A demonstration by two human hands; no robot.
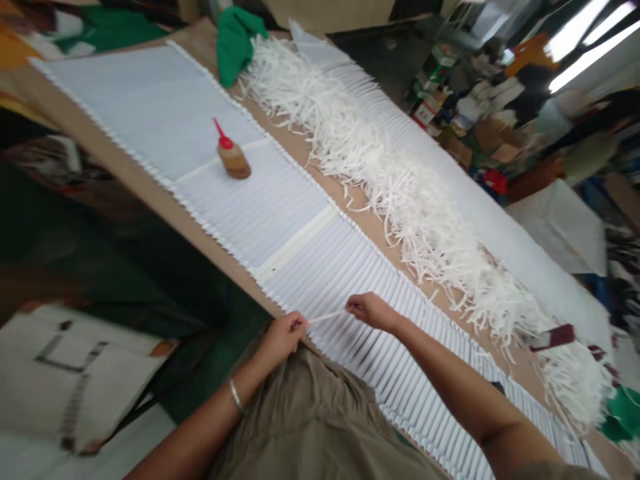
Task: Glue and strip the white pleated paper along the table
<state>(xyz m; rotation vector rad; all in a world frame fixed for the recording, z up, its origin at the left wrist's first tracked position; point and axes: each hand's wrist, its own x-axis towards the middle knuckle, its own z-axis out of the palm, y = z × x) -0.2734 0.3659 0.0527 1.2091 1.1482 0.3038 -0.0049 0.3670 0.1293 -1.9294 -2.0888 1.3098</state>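
Between my two hands a thin white strip [326, 317] is stretched. My left hand [285, 335] pinches one end near the table's front edge. The other end is pinched by my right hand [371, 311], above the ribbed white panel [395, 347]. That panel is made of many parallel slats or folds and runs along the table, with flat white bands across it. Farther up, a squeeze bottle [234, 159] with a red nozzle and brownish contents stands on it. A long heap of loose white strips [390, 167] lies beyond the panel.
Another white sheet [465, 200] lies behind the heap on the brown table [200, 247]. Green cloth [235, 43] sits at the far end, and a dark red object [554, 337] on the heap's near end. A white bag [75, 373] is at lower left; boxes [430, 100] clutter the background.
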